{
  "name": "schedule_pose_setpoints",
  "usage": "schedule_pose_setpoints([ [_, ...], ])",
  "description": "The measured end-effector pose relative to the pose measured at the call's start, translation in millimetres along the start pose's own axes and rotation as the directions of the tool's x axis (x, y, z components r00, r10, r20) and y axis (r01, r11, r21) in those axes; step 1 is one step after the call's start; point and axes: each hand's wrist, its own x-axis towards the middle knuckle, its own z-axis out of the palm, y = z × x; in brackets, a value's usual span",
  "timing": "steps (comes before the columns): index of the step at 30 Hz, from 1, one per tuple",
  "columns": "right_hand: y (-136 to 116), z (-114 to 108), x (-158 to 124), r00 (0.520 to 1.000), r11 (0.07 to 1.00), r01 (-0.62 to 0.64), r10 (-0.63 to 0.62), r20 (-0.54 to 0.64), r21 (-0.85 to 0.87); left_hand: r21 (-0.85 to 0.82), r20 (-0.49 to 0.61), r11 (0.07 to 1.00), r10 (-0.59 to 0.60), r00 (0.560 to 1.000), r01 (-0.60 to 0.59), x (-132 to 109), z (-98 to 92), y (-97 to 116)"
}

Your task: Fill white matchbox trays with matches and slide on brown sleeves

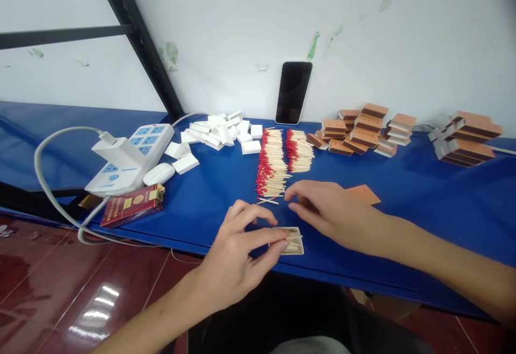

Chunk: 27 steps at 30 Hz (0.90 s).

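Matches (pixel 294 244) in tray (pixel 298 253) are touched by the left hand (pixel 237 249).
Its grip cannot be told; the right hand (pixel 332 209) is held open; gentle levelling is advised.

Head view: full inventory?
Tray: one, white, front
Matches: many, red-tipped, centre and tray
Small pieces: many, white, left
Matchboxes: many, orange, right
Card: one, orange, right
Phone: one, black, rear
Power strip: one, white, left
Charger: one, white, on strip
Rounded item: one, white, left
Packet: one, red, left
Cables: several, white, both sides
Table: one, blue, centre
Frame: one, black, left
Wall: one, white, rear
Floor: one, red, below
Left hand: one, at tray
Right hand: one, above table
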Motion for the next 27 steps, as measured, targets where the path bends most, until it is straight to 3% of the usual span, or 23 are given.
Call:
schedule_pose_setpoints([
  [5,4,17,20,0.997,0.996,0.07,-0.072,-0.039,-0.05,0.179,-0.053,0.984,0.004,0.999,0.006,-4,-3.9,-3],
  [10,4,22,31,0.994,0.993,0.103,-0.101,0.033,-0.059,0.32,-0.046,0.939,-0.118,0.992,0.127,8,-21.0,-20],
  [14,6,17,29,0.995,0.994,0.075,-0.07,0.076,-0.077,0.362,0.037,0.923,-0.157,0.987,0.134,23,-26.7,-30],
  [20,-10,2,-5,0.998,0.999,0.038,-0.039,-0.04,-0.032,0.29,0.214,0.957,-0.068,0.974,0.003,40,-21.4,-34],
  [24,-22,5,-23,0.998,0.998,0.054,-0.053,0.044,-0.029,0.408,0.286,0.912,-0.074,0.955,-0.051,48,-12.9,-29],
  [27,-20,5,-19,0.999,0.998,0.043,-0.043,0.004,-0.052,0.49,0.308,0.869,-0.106,0.945,-0.063,50,-9.0,-25],
])
